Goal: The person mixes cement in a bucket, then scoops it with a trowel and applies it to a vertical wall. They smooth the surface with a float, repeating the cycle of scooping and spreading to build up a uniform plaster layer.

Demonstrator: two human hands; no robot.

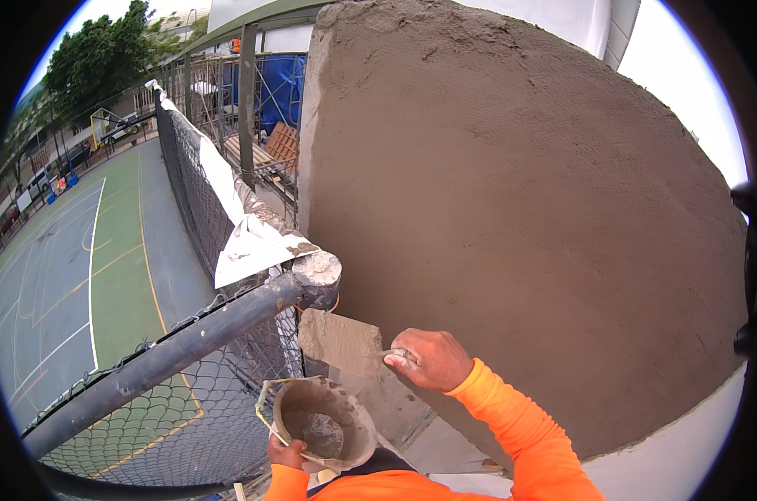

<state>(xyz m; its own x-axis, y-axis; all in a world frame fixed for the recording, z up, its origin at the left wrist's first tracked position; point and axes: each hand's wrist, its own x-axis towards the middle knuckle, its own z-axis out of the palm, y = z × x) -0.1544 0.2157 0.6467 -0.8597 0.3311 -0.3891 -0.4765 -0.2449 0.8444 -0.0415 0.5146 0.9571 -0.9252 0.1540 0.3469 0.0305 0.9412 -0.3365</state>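
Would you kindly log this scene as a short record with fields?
Setting: outdoors, plastered wall beside a chain-link fence
Right hand: grips a trowel coated with mortar, blade at the wall's lower left edge
Left hand: holds a bucket with some mortar inside
Sleeves: orange
Below: sports court

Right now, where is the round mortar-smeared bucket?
In the head view, the round mortar-smeared bucket sits low and centre-left, held at its rim by the left hand, just below the mortar-coated flat trowel and beside the black chain-link fence.
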